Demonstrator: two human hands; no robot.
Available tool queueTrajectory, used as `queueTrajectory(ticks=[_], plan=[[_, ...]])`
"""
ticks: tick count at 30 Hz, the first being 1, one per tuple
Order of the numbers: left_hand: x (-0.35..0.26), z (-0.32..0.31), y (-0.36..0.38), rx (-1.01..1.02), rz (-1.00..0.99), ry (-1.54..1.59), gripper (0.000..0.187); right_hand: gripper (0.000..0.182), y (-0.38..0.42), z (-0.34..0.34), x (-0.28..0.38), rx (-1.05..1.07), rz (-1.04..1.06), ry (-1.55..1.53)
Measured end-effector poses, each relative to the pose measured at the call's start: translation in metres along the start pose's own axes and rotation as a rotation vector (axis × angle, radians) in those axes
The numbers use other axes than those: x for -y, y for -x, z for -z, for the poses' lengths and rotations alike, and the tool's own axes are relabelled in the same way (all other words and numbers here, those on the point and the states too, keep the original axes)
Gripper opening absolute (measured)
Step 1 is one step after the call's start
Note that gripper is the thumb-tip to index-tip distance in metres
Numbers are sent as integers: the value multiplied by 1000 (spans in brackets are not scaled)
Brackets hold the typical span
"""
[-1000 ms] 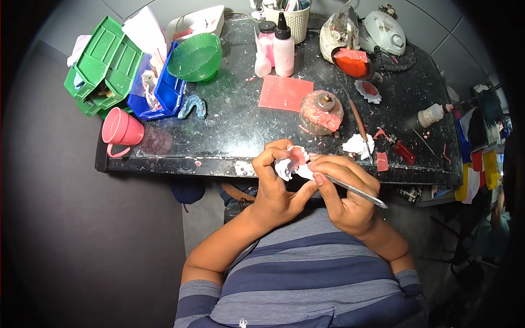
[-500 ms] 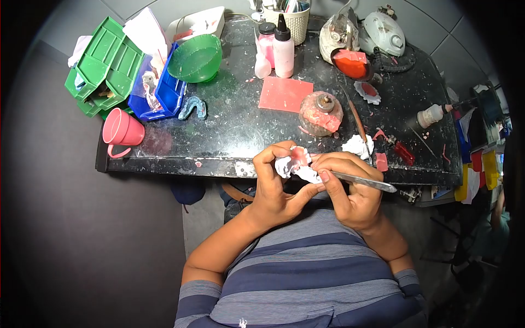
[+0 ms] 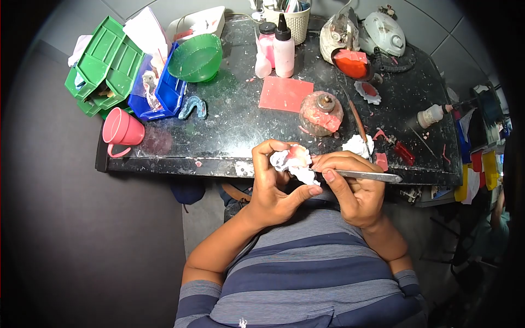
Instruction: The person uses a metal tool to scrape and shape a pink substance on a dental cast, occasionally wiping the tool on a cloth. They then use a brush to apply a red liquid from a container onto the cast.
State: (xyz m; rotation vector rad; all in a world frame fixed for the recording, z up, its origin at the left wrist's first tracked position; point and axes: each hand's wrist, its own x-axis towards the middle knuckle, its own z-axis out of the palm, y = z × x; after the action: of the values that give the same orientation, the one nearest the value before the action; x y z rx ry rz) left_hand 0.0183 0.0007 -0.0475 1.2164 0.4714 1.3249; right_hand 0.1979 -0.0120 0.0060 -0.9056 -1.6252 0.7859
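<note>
Left hand [image 3: 272, 191], as I view it remotely, grips a pink-patched white cast [image 3: 298, 162]; right hand [image 3: 355, 188] pinches a slim metal tool [image 3: 372, 176], inner end near the cast.

No legible lettering or numbers anywhere

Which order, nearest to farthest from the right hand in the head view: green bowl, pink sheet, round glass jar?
From the right hand:
1. Round glass jar: ahead, slightly left.
2. Pink sheet: just beyond the jar, further left.
3. Green bowl: far left, toward the back.
</note>
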Motion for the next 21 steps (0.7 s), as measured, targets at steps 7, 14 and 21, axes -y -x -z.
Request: queueTrajectory(ticks=[7, 14, 21], plan=[[-1, 1, 1, 26, 6, -131, 84, 11, 1, 4, -6, 52, -52, -84], [-2, 3, 1, 26, 4, -274, 86, 13, 0, 7, -7, 57, -198, -276], [1, 0, -1, 3, -142, -501, 86, 11, 0, -2, 1, -15, 21, 76]])
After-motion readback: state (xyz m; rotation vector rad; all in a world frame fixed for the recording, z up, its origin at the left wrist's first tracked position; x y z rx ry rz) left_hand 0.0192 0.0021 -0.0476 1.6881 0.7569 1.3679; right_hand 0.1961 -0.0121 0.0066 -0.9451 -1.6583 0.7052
